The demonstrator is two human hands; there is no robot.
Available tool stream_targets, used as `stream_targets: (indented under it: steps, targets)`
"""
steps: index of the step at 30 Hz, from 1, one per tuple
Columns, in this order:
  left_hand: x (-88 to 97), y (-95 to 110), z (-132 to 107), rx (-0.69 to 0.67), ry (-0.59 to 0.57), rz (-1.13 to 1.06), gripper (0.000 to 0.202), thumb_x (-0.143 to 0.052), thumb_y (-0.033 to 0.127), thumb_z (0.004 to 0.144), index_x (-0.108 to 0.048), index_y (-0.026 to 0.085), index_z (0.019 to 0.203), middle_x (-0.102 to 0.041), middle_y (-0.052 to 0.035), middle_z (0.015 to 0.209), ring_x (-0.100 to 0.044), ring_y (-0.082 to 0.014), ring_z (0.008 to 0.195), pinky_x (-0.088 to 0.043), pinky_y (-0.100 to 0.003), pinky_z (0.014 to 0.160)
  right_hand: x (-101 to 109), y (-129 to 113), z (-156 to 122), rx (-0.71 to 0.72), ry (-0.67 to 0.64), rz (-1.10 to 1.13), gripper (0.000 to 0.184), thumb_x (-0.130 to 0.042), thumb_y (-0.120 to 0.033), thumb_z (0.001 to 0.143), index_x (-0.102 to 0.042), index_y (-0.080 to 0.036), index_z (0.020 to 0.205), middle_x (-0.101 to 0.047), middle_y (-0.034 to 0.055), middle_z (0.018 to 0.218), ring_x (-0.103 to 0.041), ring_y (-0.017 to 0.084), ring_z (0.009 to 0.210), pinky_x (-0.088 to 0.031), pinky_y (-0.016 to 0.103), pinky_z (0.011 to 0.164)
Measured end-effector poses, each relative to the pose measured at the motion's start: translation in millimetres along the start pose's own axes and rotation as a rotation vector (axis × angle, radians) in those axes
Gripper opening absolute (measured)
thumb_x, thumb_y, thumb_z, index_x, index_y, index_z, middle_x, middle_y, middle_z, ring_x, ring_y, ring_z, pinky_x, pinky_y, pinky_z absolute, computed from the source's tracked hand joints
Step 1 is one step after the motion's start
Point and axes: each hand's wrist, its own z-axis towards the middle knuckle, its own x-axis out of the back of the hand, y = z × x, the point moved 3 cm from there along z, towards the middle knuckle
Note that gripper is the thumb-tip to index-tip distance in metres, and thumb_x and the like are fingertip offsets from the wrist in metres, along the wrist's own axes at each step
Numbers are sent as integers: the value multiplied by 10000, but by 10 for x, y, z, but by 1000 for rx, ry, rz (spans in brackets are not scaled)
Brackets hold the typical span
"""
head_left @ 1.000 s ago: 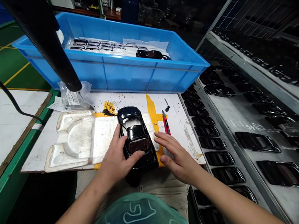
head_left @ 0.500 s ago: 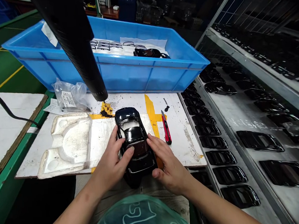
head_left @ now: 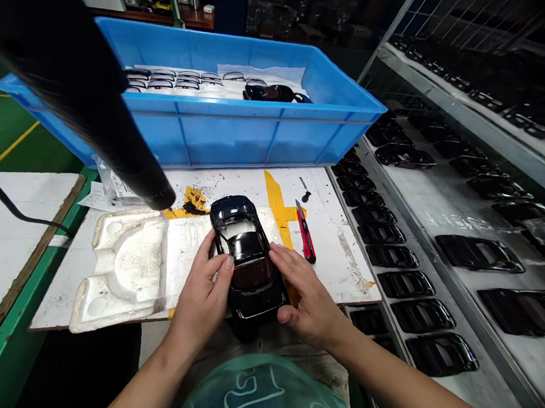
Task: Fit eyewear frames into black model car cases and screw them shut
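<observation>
A glossy black model car lies in front of me at the near edge of the white work board. My left hand holds its left side, with the fingers along the flank and the thumb by the edge of the roof. Against the opposite side rest the fingers of my right hand, curved, with the thumb near the rear corner. The car's underside is hidden. A white foam mould is at the left of the board, and a red utility knife lies to the right of the car.
A black tube slants down from upper left over the board. Behind is a blue crate holding window-like parts and black pieces. Black crumbs are scattered near yellow tape. Racks of black car bodies stand at right.
My left thumb has drawn back from the rear window toward the car's left side. In view, the black tube has shifted left. The car and my right hand stay nearly in place.
</observation>
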Motion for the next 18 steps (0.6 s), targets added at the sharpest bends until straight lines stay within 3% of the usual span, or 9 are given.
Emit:
stream_targets:
  steps: [4, 8, 10, 13, 16, 18]
  targets:
    - [40, 5, -52, 20, 80, -41, 353, -471, 464, 983, -704, 231, 1110, -401, -51, 1561, -358, -243, 1452, -273, -443, 1224, 38, 70, -159, -53, 148, 65, 746, -420, -726, 902, -419, -239, 1468, -455, 135, 1492, -422, 322, 1376, -356, 596, 1127]
    - [100, -7, -345, -52, 110, 93, 368, -470, 372, 993, -559, 282, 1338, -413, -34, 1554, -360, -233, 1450, -266, -452, 1224, 84, 139, -244, -53, 340, 149, 186, -508, -326, 1003, -615, -249, 1134, -653, 91, 1209, -569, 249, 1223, -469, 509, 1040]
    - [96, -10, -521, -136, 42, 236, 487, -471, 317, 988, -402, 297, 1470, -321, -43, 1602, -304, -238, 1477, -247, -454, 1228, 92, 157, -253, -9, 392, 182, 18, -594, -257, 959, -604, -243, 961, -684, 64, 1093, -592, 245, 1182, -475, 503, 1024]
    - [30, -41, -701, -216, -89, 413, 645, -441, 324, 990, -162, 258, 1568, -156, -85, 1653, -189, -278, 1514, -235, -488, 1221, 96, 152, -239, 84, 411, 216, 287, -740, -424, 848, -551, -239, 957, -695, 69, 1091, -598, 282, 1170, -448, 545, 1034]
    - [-70, -74, -747, -313, -154, 539, 732, -399, 456, 994, -70, 160, 1578, -73, -155, 1656, -112, -339, 1522, -155, -562, 1219, 104, 89, -204, 226, 317, 150, 507, -660, -618, 841, -529, -217, 1122, -696, 106, 1146, -570, 307, 1218, -374, 580, 1080]
    - [-119, -93, -733, -376, -146, 580, 817, -366, 564, 980, -38, 105, 1571, -67, -197, 1647, -110, -352, 1520, -111, -570, 1221, 121, 18, -175, 343, 213, 65, 582, -574, -665, 874, -502, -193, 1207, -689, 123, 1183, -534, 308, 1265, -319, 580, 1115]
